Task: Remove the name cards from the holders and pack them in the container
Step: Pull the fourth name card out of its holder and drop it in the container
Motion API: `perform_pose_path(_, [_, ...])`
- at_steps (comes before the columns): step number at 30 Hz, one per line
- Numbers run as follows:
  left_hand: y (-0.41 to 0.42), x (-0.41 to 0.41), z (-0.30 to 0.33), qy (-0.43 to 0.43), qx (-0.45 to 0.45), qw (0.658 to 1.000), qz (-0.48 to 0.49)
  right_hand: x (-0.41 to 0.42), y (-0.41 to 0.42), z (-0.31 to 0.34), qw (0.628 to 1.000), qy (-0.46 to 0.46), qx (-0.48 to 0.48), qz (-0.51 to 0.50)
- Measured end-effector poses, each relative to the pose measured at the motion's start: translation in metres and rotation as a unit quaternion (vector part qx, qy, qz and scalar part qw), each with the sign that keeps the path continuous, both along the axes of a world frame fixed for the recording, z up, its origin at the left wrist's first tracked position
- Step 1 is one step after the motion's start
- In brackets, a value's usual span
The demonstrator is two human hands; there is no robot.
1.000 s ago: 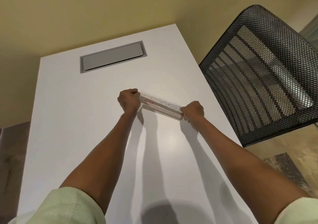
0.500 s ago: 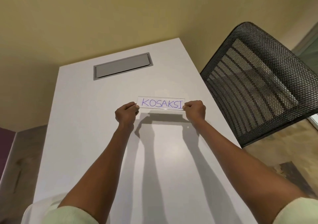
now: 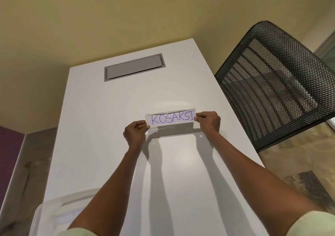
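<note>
A clear acrylic name card holder (image 3: pixel 171 120) stands upright above the white table (image 3: pixel 112 119), facing me, with a white card reading KOSAKSI in blue-purple letters inside it. My left hand (image 3: pixel 136 133) pinches its left end. My right hand (image 3: pixel 208 121) pinches its right end. A translucent plastic container (image 3: pixel 54 212) shows at the near left table edge, partly hidden by my left forearm.
A grey cable flap (image 3: pixel 134 67) is set into the far part of the table. A black mesh office chair (image 3: pixel 275 83) stands close on the right. Yellow walls lie behind, and a purple panel (image 3: pixel 9 145) is at the left.
The holder turned from lying slanted to upright with the KOSAKSI card facing me. The view has shifted, bringing the container into sight at the near left.
</note>
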State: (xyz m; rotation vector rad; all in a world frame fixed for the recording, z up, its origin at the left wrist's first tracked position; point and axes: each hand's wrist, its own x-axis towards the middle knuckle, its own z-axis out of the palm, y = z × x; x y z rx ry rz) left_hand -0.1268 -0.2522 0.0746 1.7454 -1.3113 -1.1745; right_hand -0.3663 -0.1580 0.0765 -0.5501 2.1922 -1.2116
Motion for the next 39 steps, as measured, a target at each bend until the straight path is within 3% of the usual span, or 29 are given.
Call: perform_pose_path(39, [0.055,0.006,-0.067,-0.133,0.045,0.989,-0.051,0.011,0.041,-0.07,0.99,0.006,0.133,0.041])
